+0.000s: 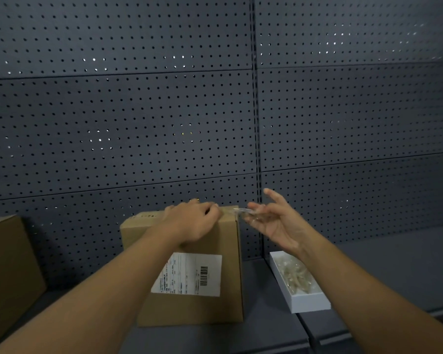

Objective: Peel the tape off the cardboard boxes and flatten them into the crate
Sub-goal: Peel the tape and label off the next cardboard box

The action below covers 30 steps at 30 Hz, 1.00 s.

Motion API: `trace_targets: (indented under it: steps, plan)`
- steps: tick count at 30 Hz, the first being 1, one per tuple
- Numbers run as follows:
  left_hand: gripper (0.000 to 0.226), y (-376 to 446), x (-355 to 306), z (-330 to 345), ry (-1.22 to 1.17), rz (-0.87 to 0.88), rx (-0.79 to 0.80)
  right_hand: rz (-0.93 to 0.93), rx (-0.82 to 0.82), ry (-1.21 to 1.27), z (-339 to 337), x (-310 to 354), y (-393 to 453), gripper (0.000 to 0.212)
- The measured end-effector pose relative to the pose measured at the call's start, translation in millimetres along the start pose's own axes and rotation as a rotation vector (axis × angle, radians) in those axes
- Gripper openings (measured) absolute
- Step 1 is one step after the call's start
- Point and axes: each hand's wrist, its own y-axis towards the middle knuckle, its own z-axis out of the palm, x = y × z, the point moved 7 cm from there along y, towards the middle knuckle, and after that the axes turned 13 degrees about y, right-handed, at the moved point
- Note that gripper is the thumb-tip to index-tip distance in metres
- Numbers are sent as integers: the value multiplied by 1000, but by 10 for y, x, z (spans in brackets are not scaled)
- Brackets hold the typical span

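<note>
A brown cardboard box (230,254) with a white shipping label (187,274) stands upright on the dark shelf. My left hand (192,221) rests on the box's top right edge, fingers curled over it and pressing down. Just right of that corner, my right hand (276,223) pinches a strip of clear tape (243,212) between thumb and fingers, with the other fingers spread. The strip runs from the box's top right corner to my fingers.
A second cardboard box (8,272) stands at the left edge. A white tray (310,302) with crumpled clear tape in it lies to the right of the box. A dark pegboard wall (164,123) rises close behind. No crate is in view.
</note>
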Motion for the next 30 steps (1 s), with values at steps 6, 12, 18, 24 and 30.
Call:
trace_targets:
  steps: [6, 12, 18, 24, 30]
  plan:
    - [58, -1, 6, 5, 45, 12, -10, -148, 70, -505, 381, 117, -21, 34]
    - [54, -2, -2, 14, 54, 22, -39, -137, 129, -949, 739, 124, -57, 64]
    - [57, -27, -1, -14, 48, 41, -47, -266, 133, -1334, 726, 179, -64, 36]
    - [59, -44, -9, -16, 49, 68, -44, -48, 3, -605, 221, 97, 19, 26]
    - [55, -16, -16, -23, 40, 64, -22, -30, -131, -617, -258, -51, -59, 26]
